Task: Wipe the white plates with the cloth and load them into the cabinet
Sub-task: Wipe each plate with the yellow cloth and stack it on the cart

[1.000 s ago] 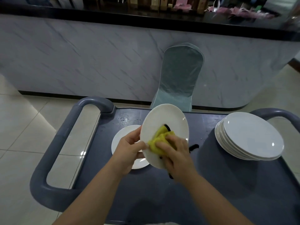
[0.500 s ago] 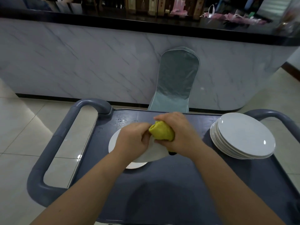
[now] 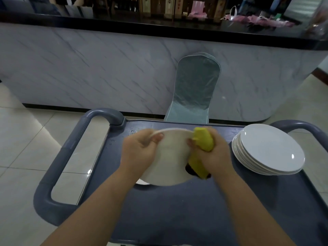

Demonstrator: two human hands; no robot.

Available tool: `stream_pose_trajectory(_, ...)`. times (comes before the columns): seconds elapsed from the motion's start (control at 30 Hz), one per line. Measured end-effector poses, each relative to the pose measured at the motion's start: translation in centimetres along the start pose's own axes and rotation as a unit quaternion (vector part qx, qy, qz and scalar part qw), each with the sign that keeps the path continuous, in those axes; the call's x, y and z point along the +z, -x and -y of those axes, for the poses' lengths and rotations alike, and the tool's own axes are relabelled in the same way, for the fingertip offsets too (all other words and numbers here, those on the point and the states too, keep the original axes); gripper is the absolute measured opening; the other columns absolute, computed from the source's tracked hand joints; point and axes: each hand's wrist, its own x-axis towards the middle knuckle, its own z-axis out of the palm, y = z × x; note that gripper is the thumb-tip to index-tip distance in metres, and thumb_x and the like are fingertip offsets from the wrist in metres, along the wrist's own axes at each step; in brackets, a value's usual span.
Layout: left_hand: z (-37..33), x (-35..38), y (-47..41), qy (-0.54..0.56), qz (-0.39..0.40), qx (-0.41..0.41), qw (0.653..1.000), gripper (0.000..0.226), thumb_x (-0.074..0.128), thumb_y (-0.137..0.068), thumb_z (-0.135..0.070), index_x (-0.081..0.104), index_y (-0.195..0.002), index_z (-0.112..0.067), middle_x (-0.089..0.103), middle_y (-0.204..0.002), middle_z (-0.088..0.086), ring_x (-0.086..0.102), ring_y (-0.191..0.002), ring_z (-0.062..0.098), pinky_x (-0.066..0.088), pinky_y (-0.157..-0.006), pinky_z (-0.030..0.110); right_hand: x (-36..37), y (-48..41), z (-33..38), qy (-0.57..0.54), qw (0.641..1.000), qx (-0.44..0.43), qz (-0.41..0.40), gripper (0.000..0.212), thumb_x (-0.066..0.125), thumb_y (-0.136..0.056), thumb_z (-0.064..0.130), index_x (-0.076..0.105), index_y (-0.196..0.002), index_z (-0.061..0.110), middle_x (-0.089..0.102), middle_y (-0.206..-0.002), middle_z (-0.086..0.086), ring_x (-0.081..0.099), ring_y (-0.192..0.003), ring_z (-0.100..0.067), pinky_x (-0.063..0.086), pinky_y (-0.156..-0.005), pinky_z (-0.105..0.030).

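The left hand (image 3: 140,153) grips a white plate (image 3: 170,162) by its rim above the cart (image 3: 177,210). The right hand (image 3: 213,155) presses a yellow cloth (image 3: 202,150) against the plate's right edge. A stack of plates (image 3: 269,150) sits near the cart's far right corner.

Lower plate (image 3: 142,182) mostly hidden under held plate (image 3: 170,157), right cart handle (image 3: 301,125) cut by edge, shelf items (image 3: 159,8) blurred.

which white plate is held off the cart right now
The plate in the middle: the left hand grips its rim and the right hand presses the yellow cloth to it. The stack at right lies on the cart.
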Motion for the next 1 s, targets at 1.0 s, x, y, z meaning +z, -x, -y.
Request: stream_pose_trajectory(1.0, 2.5, 6.2, 4.1, 0.188, -0.175, -0.297, 0.919, 0.026, 0.046, -0.101, -0.04, 0.059, -0.084, -0.026, 0.064, -0.074, -0.023, 0.057, -0.066, -0.004, 0.045, -0.061, 0.015, 1.1, 2.5, -3.8, -0.298, 0.89, 0.321, -0.127, 0.023, 0.083, -0.071, 0.014, 0.067, -0.087, 0.014, 0.075, -0.087, -0.003, 0.071, -0.079, -0.018, 0.054, -0.069, -0.033)
